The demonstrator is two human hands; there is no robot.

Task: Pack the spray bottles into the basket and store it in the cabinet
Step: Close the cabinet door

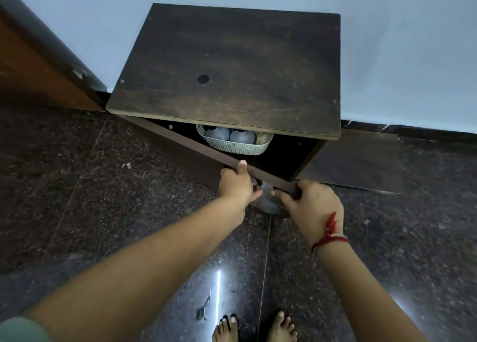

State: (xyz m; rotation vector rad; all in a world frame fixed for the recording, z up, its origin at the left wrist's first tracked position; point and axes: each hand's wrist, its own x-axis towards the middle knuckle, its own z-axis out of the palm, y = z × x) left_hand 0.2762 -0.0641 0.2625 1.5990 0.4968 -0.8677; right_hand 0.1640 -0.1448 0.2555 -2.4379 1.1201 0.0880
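Observation:
A white woven basket (236, 145) sits inside the dark wooden cabinet (232, 68), just under its top. Two grey spray bottles (241, 136) stand side by side in it; their heads are hidden by the cabinet top. The cabinet's left door (185, 148) stands partly ajar across the opening. My left hand (238, 184) grips the door's upper edge with the thumb on top. My right hand (309, 207) holds the door's free end, fingers curled around it.
The cabinet's right door (361, 161) is swung wide open to the right, along the wall. A brown wooden door (38, 68) stands at the left. The floor is dark polished stone (103, 199). My bare feet (254, 328) are at the bottom edge.

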